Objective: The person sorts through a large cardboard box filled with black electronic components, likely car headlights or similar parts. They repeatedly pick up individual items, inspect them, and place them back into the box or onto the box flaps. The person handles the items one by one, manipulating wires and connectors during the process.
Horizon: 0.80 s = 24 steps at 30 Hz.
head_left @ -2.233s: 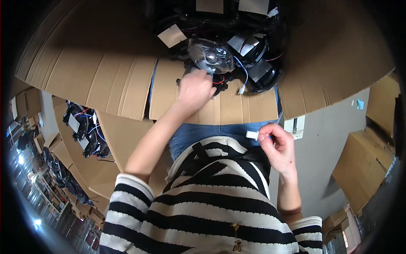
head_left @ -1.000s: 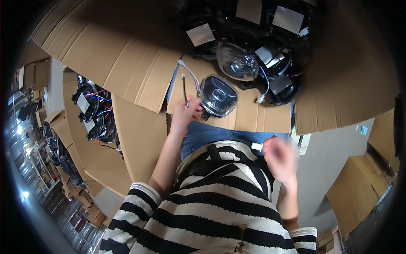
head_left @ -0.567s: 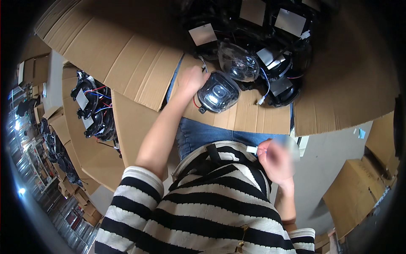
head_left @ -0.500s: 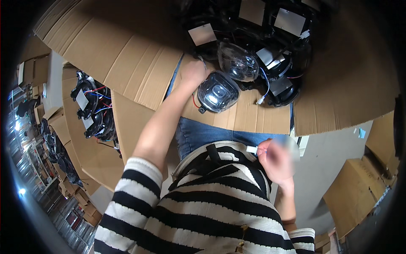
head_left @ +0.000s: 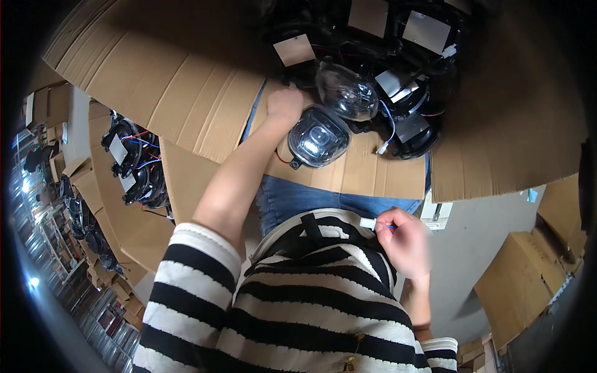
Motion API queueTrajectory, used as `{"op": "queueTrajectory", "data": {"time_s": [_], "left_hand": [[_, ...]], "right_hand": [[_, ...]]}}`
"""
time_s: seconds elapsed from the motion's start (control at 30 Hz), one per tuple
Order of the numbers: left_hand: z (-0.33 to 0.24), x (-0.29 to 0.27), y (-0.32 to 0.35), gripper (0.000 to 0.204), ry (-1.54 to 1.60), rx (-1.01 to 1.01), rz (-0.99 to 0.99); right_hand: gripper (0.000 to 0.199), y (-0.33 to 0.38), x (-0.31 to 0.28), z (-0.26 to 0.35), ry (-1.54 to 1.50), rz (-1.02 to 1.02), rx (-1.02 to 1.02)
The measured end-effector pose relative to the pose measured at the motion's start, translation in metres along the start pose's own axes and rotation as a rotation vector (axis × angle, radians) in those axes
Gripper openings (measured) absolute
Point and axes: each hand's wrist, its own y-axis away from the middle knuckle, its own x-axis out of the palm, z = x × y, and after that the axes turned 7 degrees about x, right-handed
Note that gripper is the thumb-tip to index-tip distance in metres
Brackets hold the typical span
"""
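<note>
In the head view the left hand (head_left: 285,104) is stretched out over the cardboard flap (head_left: 367,171), fingers curled beside a clear-lensed lamp unit (head_left: 318,138) that lies there just below a second lamp (head_left: 347,92); I cannot tell whether it grips anything. The right hand (head_left: 404,242), drawn in near the waist, pinches a small white connector (head_left: 368,223). This looks like the fetching step, and joining plug to lamp would call for bringing the two together.

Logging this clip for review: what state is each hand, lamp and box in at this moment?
Left hand: stretched forward, resting on the cardboard flap beside the square lamp.
Right hand: near the waist, pinching a small white connector.
Square lamp: lying on the flap, lens up.
Round lamp: at the box edge, lens up.
Large cardboard box: open, full of lamp units.
Side box: open, holding wired lamp units.
</note>
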Motion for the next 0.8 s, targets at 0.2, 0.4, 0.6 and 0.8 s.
{"op": "queueTrajectory", "data": {"time_s": [0.2,0.4,0.6,0.8], "left_hand": [[0.018,0.008,0.061,0.026,0.643,-0.091,-0.206],[0.009,0.012,0.128,0.025,1.566,-0.19,-0.368],[-0.012,-0.027,0.178,0.031,1.711,0.02,-0.137],[-0.023,-0.039,0.197,0.035,1.816,0.422,0.394]], "right_hand": [[0.003,-0.007,0.004,0.0,-0.005,0.072,0.01],[0.003,-0.013,0.011,0.003,0.005,0.108,0.027],[0.002,-0.015,0.017,0.003,-0.024,0.173,0.063],[0.003,-0.014,0.021,-0.01,-0.189,0.223,0.091]]}}
